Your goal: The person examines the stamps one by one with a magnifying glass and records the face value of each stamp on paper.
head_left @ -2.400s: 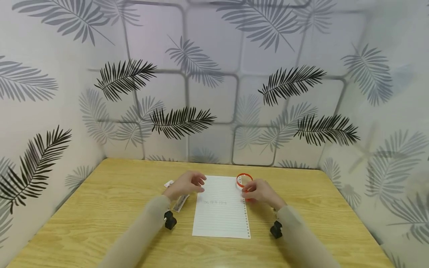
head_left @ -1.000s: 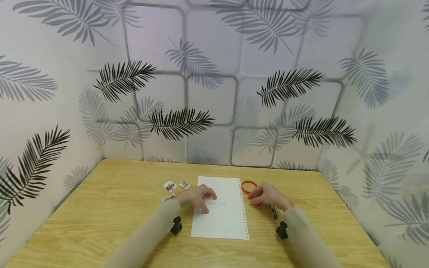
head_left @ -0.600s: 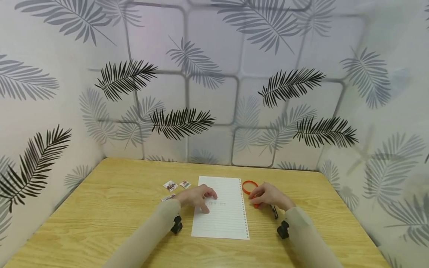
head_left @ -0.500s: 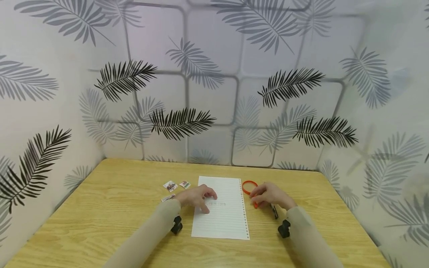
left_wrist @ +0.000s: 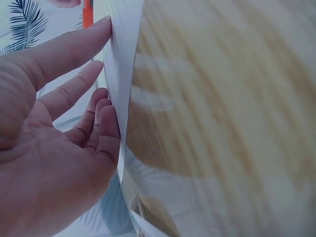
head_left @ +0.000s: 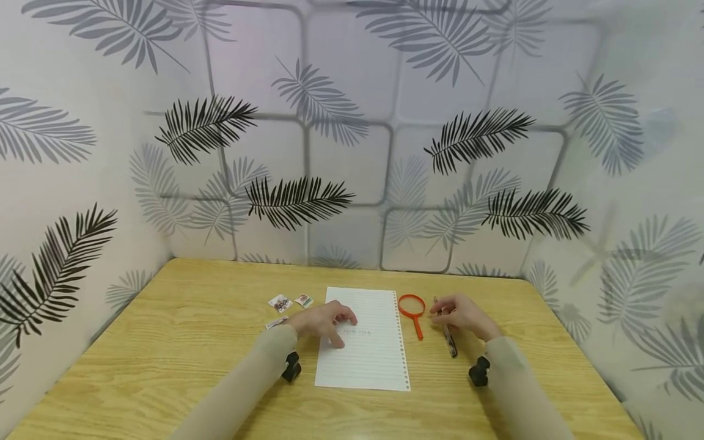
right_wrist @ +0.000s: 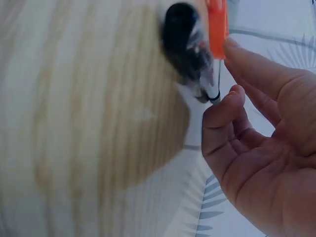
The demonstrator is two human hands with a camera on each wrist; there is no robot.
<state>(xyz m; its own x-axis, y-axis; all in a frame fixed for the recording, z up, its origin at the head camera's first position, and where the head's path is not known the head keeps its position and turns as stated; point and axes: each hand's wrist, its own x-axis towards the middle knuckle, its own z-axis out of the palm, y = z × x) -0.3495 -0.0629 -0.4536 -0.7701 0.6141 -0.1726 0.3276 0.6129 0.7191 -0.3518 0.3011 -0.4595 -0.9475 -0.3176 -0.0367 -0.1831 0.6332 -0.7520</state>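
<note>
A lined sheet of paper (head_left: 360, 363) with holes along its right edge and faint handwriting lies mid-table. My left hand (head_left: 321, 322) rests on its left part with fingers spread; the left wrist view shows the fingertips against the paper (left_wrist: 124, 54). To the right of the sheet lies a red-orange magnifying glass (head_left: 418, 327). A dark pen (head_left: 450, 343) lies farther right, and my right hand (head_left: 459, 315) is over its upper end. In the right wrist view the thumb and fingers stand apart beside the pen (right_wrist: 185, 47), with the magnifying glass's handle (right_wrist: 217, 29) behind.
Left of the sheet lie small printed cards: one (head_left: 280, 303) at the back left, another (head_left: 304, 300) near the paper's edge, a third (head_left: 277, 322) partly behind the left wrist. The wooden table (head_left: 181, 342) meets a leaf-patterned backdrop (head_left: 352, 238) at the back and sides.
My right hand has let go of the magnifying glass, which it shifted right off the sheet, and moved right to the pen. My left hand came right onto the paper and then stayed.
</note>
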